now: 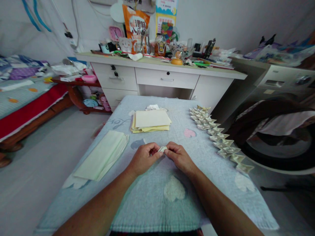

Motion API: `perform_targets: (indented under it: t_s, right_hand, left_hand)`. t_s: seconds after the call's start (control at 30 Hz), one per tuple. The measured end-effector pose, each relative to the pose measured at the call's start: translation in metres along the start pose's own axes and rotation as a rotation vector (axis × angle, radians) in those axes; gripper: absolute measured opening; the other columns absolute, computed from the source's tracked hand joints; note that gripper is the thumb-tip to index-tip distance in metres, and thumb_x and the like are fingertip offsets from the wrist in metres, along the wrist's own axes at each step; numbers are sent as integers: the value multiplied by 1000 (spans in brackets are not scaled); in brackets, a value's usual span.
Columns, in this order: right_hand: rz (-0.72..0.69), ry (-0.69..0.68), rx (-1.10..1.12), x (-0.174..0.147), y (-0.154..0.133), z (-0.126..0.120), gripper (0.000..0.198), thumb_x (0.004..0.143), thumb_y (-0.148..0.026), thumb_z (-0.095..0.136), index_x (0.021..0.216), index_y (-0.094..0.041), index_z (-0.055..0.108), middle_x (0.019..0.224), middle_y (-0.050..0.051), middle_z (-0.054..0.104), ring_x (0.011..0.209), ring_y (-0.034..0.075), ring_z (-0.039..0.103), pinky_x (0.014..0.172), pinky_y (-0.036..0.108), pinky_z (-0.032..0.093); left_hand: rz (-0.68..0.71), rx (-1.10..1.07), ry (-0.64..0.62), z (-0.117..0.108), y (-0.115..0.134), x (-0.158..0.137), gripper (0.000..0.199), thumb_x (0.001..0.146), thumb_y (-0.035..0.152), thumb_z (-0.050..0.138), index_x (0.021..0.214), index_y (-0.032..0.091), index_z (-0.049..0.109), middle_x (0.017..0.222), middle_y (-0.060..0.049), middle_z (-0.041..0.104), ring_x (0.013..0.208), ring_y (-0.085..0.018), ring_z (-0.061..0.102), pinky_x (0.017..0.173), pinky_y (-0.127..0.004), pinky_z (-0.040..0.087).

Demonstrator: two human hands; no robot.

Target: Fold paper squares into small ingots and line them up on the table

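Observation:
A small piece of folded pale paper (162, 149) is pinched between both hands over the middle of the cloth-covered table. My left hand (145, 156) grips its left side with thumb and fingertips. From the right, my right hand (179, 156) holds the other side, fingers curled; most of the paper is hidden by the fingers. Beyond the hands lies a stack of cream and yellow paper sheets (152, 118). To the left rests a pile of folded pale-green paper (100, 155). Along the right edge runs a row of several folded paper boats (218, 134).
A light-blue patterned cloth (150, 209) covers the table. A crumpled white paper (152, 107) lies behind the stack. Further back stands a white desk (167, 78) crowded with jars and packets. A washing machine (283, 82) is at the right, a bed (29, 98) at the left.

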State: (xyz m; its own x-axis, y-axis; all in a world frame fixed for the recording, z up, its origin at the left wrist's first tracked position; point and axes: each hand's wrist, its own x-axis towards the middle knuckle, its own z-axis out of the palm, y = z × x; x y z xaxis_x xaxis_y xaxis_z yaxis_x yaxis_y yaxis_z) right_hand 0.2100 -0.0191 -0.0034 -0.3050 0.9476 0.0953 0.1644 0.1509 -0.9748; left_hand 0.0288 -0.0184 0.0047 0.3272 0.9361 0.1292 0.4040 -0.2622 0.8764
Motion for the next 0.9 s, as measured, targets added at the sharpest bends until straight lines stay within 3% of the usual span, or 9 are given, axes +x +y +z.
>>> perform_targets:
  t_s: [0.13, 0.23, 0.3, 0.57, 0.9]
  right_hand:
    - [-3, 4, 5, -1, -1, 1, 21, 83, -35, 57, 73, -17, 62, 70, -2, 47, 67, 12, 44, 63, 25, 33]
    - [-14, 15, 19, -1, 1, 1, 22, 84, -35, 57, 73, -17, 62, 70, -2, 47, 66, 11, 44, 64, 25, 34]
    - [-35, 34, 15, -1, 3, 1, 21, 85, -35, 57, 76, -18, 63, 72, -2, 50, 68, 12, 46, 66, 25, 35]
    - [-114, 77, -95, -1, 3, 0, 25, 88, -39, 55, 80, -19, 66, 74, 0, 52, 72, 14, 49, 69, 26, 37]
    - [-137, 79, -105, -2, 2, 1, 28, 89, -44, 55, 82, -19, 68, 76, 1, 55, 74, 14, 51, 71, 27, 38]
  left_hand:
    - [0, -51, 12, 2, 0, 1, 20, 83, 33, 58, 73, 16, 56, 64, 4, 49, 59, -9, 44, 55, -21, 33]
    - [27, -105, 51, 3, -1, 1, 13, 79, 26, 62, 84, 17, 55, 72, 4, 53, 65, -10, 49, 60, -20, 38]
    - [53, -119, 76, 3, -1, 1, 18, 76, 20, 64, 89, 18, 53, 75, 4, 55, 68, -10, 52, 62, -20, 40]
    - [121, 41, 127, 1, -4, 1, 5, 79, 18, 62, 74, 17, 59, 68, 3, 58, 64, -10, 53, 61, -20, 40]
    - [57, -32, 139, -1, -5, 3, 7, 77, 22, 64, 73, 16, 65, 70, 1, 65, 64, -11, 57, 62, -22, 44]
